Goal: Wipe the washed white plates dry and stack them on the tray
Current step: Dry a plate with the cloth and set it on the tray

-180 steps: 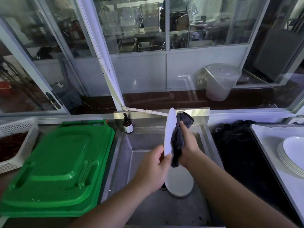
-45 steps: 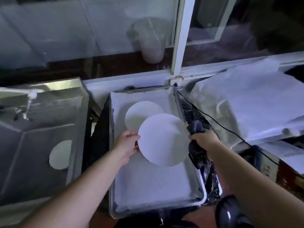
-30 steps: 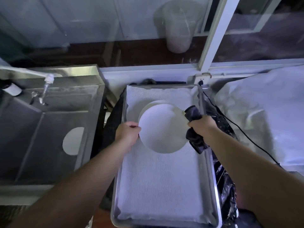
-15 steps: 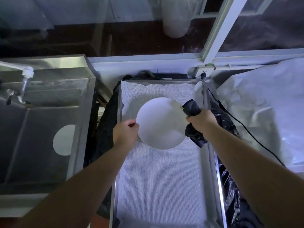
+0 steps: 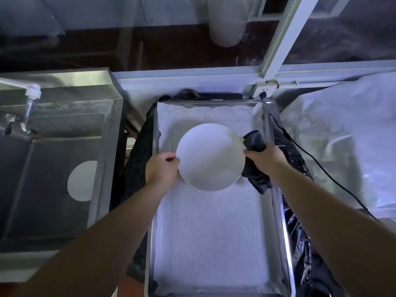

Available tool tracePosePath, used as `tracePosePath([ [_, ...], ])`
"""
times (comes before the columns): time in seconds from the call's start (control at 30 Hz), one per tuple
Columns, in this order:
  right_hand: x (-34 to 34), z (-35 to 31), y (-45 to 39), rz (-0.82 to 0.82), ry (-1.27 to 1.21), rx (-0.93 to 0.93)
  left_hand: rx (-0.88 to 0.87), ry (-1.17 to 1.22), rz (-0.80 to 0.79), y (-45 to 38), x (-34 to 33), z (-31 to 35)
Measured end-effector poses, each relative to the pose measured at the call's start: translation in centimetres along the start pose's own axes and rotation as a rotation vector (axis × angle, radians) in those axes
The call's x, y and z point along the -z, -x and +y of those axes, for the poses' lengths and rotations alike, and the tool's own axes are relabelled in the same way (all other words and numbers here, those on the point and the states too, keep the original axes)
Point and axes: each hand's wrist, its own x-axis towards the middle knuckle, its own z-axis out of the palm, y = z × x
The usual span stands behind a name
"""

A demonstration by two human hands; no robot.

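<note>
A round white plate (image 5: 211,156) lies flat over the far half of the metal tray (image 5: 278,202), which is lined with a white towel. It covers the plates stacked under it, so the stack is hidden. My left hand (image 5: 161,170) grips the plate's left rim with curled fingers. My right hand (image 5: 262,158) is at the plate's right rim and grips a dark cloth (image 5: 255,142) that hangs down past the wrist. Another white plate (image 5: 82,181) lies in the steel sink (image 5: 53,133) on the left.
A tap (image 5: 32,97) hangs over the sink's back left. Black plastic sheeting (image 5: 297,232) lies around the tray. A white plastic-covered surface (image 5: 342,142) fills the right, with a black cable (image 5: 317,166) running across it. A window frame stands behind.
The plate came over from the sink to the tray and has been lowered onto the stack there. In the last half second both hands have stayed at its rim with little movement.
</note>
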Motion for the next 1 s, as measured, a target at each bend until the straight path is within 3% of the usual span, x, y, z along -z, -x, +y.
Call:
tracePosePath([
  [0.23, 2.7, 2.8, 2.1, 0.136, -0.073, -0.098, 0.007, -0.037, -0.016, 0.0, -0.1, 0.3],
  [0.5, 2.4, 5.2, 7.5, 0.157, -0.105, -0.094, -0.066, -0.212, -0.035, 1.0, 0.6, 0.6],
  [0.77, 1.9, 5.3, 12.0, 0.070, 0.089, 0.055, -0.178, -0.364, -0.097, 7.9, 2.6, -0.7],
  [1.0, 2.7, 6.5, 16.3, 0.021, 0.241, 0.248, -0.174, -0.474, -0.007, 16.7, 3.5, -2.9],
])
